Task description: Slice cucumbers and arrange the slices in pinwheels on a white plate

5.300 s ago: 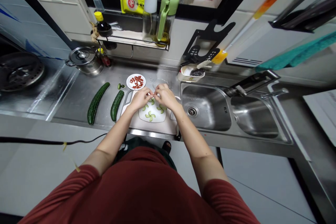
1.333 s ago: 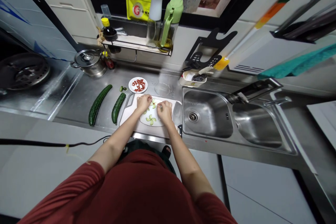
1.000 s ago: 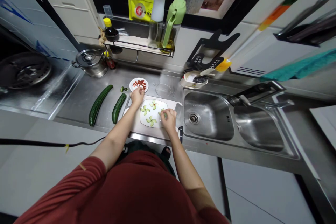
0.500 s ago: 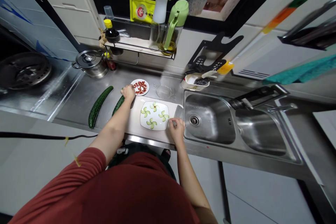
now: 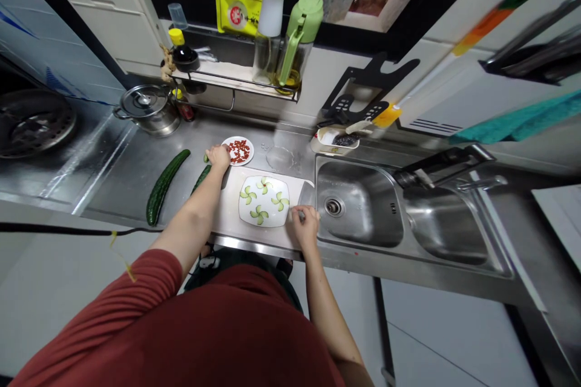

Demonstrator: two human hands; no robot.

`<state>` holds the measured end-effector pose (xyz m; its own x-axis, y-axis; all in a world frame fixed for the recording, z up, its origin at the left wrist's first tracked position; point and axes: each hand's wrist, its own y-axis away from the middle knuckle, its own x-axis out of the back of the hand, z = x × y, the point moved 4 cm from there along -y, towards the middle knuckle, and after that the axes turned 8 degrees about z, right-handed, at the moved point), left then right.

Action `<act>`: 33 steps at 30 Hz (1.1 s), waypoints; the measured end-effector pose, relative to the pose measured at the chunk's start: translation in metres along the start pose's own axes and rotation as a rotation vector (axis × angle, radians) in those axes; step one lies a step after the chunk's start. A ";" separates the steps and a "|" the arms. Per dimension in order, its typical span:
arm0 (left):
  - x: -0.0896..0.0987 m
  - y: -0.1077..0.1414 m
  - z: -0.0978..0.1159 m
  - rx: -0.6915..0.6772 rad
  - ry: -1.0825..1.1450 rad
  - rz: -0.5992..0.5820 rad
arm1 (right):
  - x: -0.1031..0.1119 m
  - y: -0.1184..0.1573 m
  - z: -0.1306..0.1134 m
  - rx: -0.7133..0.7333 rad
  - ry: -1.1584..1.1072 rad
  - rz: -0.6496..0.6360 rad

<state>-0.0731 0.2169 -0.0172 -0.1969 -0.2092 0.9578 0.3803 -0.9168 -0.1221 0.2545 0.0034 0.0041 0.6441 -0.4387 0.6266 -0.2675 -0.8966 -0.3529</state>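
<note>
My left hand (image 5: 218, 158) is closed beside a small plate (image 5: 246, 159) of chopped red bits. A short pale-green cucumber piece (image 5: 206, 158) shows at its fingertips. Beneath my left forearm lies a partly hidden cucumber (image 5: 200, 179). On the right, my right hand (image 5: 307, 222) is wrapped around the handle of a kitchen knife, its broad blade (image 5: 307, 193) lying over the cutting board's right end. Between my hands, a white plate (image 5: 263, 199) carries several pinwheels of green slices. It rests on the pale cutting board (image 5: 227, 211).
A whole cucumber (image 5: 166, 188) lies to the left, with a lidded pot (image 5: 149, 110) behind it. A clear dish (image 5: 280, 159) sits behind the board. The double sink (image 5: 363, 199) adjoins its right side. Bottles stand on a wall shelf (image 5: 236, 77) above the counter.
The view has shifted slightly, so most things appear a little further left. Both hands keep nearly the same grip and place on the counter.
</note>
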 end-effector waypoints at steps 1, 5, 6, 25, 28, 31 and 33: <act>0.001 -0.001 0.000 -0.010 -0.006 0.003 | 0.000 0.000 0.001 -0.003 0.002 -0.001; 0.005 0.000 0.001 -0.014 0.010 0.029 | -0.001 -0.001 0.001 -0.005 0.009 -0.003; 0.007 0.001 0.001 -0.003 0.025 0.036 | -0.001 -0.001 0.000 -0.003 0.007 -0.003; -0.003 0.046 0.035 0.220 1.182 0.027 | -0.006 -0.009 -0.012 0.012 -0.031 -0.041; 0.001 0.055 0.039 0.193 1.290 0.000 | -0.007 -0.010 -0.013 0.019 -0.036 -0.034; 0.009 0.068 0.044 0.142 1.342 -0.027 | -0.010 -0.015 -0.016 0.041 -0.048 -0.026; 0.015 0.077 0.049 0.108 1.367 -0.060 | -0.011 -0.020 -0.019 0.064 -0.060 -0.023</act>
<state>-0.0023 0.1594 0.0005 -0.9170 -0.3938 -0.0638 0.3952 -0.9186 -0.0092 0.2388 0.0256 0.0176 0.6917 -0.4120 0.5931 -0.2068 -0.8999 -0.3840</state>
